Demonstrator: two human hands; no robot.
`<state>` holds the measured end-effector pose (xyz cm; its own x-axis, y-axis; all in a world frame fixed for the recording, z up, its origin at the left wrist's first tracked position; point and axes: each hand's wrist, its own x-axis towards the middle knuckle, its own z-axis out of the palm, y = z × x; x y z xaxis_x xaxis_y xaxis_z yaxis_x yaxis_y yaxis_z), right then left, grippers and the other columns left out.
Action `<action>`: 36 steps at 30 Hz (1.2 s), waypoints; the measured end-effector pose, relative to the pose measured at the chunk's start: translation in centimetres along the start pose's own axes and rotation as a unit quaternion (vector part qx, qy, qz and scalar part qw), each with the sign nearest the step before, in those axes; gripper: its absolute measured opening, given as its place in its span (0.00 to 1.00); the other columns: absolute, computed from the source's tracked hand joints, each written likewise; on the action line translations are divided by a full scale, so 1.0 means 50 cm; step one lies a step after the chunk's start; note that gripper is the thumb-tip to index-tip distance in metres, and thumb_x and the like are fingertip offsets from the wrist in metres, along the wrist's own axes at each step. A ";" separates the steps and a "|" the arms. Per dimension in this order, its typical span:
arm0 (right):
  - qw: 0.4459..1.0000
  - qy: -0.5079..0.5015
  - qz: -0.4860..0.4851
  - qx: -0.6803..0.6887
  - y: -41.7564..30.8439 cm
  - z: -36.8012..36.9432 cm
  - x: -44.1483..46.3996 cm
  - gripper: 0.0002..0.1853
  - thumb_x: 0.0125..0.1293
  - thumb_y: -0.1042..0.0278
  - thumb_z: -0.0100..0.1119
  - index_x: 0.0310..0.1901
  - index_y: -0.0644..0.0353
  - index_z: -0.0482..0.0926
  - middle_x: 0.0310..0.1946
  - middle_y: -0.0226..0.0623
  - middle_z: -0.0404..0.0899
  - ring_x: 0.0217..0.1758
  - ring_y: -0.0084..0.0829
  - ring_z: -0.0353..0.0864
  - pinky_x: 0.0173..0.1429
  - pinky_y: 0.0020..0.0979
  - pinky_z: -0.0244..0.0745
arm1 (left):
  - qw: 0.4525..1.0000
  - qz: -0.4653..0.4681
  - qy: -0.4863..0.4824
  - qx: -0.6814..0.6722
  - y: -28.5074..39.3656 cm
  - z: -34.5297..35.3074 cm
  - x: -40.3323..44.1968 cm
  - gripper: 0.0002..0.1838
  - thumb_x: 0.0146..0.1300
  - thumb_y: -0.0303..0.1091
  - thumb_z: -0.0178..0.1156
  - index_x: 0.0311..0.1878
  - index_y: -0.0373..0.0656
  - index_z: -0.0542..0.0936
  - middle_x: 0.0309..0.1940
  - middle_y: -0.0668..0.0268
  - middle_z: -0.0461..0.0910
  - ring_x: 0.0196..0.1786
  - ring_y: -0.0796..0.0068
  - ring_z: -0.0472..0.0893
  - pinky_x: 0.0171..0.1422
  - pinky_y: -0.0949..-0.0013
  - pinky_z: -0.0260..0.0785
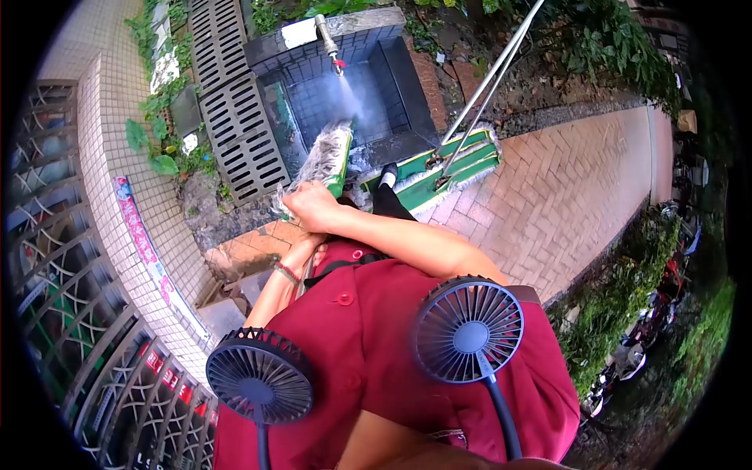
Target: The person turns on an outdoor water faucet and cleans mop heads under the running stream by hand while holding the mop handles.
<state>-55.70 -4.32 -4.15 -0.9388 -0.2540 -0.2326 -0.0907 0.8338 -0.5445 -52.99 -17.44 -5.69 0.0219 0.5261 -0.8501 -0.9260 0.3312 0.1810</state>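
A flat mop (327,157) with a shaggy grey-white fringe and a green backing is held up at the near edge of a tiled basin (395,86). My right hand (315,207) is closed around it just below the fringe. Lower and closer to my body, my left hand (304,252), with a bracelet at the wrist, is closed round what looks like its handle; its fingers are partly hidden. Water sprays from a tap (329,45) with a red lever into the basin, towards the mop's far end.
Two more green-backed flat mops (446,182) lie on the brick paving (564,188) at right, their metal poles (493,74) slanting up. My foot (388,174) is beside them. Drain grates (243,129) run left of the basin. Two neck fans (470,335) hang before my chest.
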 end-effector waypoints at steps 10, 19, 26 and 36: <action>1.000 0.001 -0.020 -0.008 -0.007 -0.021 0.013 0.09 0.44 0.71 0.58 0.31 0.55 0.78 0.29 0.37 0.80 0.40 0.37 0.76 0.44 0.36 0.64 | 0.999 0.011 0.049 0.015 0.032 0.035 -0.031 0.08 0.63 0.32 0.48 0.27 0.44 0.69 0.14 0.74 0.64 0.14 0.85 0.63 0.14 0.80 0.54; 0.995 -0.015 -0.084 0.055 0.060 -0.222 0.042 0.10 0.39 0.76 0.54 0.27 0.57 0.79 0.21 0.44 0.78 0.31 0.46 0.79 0.37 0.43 0.72 | 0.999 -0.039 0.032 -0.018 0.064 0.092 -0.103 0.07 0.62 0.30 0.49 0.41 0.37 0.71 0.17 0.74 0.67 0.15 0.85 0.65 0.17 0.81 0.55; 0.972 0.221 -0.082 -0.006 0.125 -0.273 -0.003 0.12 0.44 0.73 0.58 0.33 0.50 0.80 0.43 0.34 0.72 0.53 0.40 0.66 0.59 0.47 0.51 | 0.993 -0.071 0.034 0.089 0.039 -0.052 -0.045 0.09 0.58 0.29 0.56 0.42 0.38 0.72 0.28 0.64 0.77 0.30 0.75 0.78 0.34 0.72 0.73; 0.934 0.254 0.016 0.249 0.309 -0.333 -0.050 0.08 0.37 0.76 0.58 0.25 0.59 0.78 0.29 0.32 0.75 0.41 0.31 0.69 0.48 0.30 0.63 | 0.730 0.050 0.313 0.605 0.018 -0.013 0.017 0.14 0.49 0.38 0.58 0.35 0.37 0.75 0.32 0.47 0.78 0.39 0.46 0.77 0.44 0.52 0.70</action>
<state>-60.27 17.34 1.44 -0.9864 0.1383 0.0885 -0.0127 0.4730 -0.8810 -54.03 -17.20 -6.60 -0.5508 0.2585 -0.7936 0.1090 0.9650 0.2387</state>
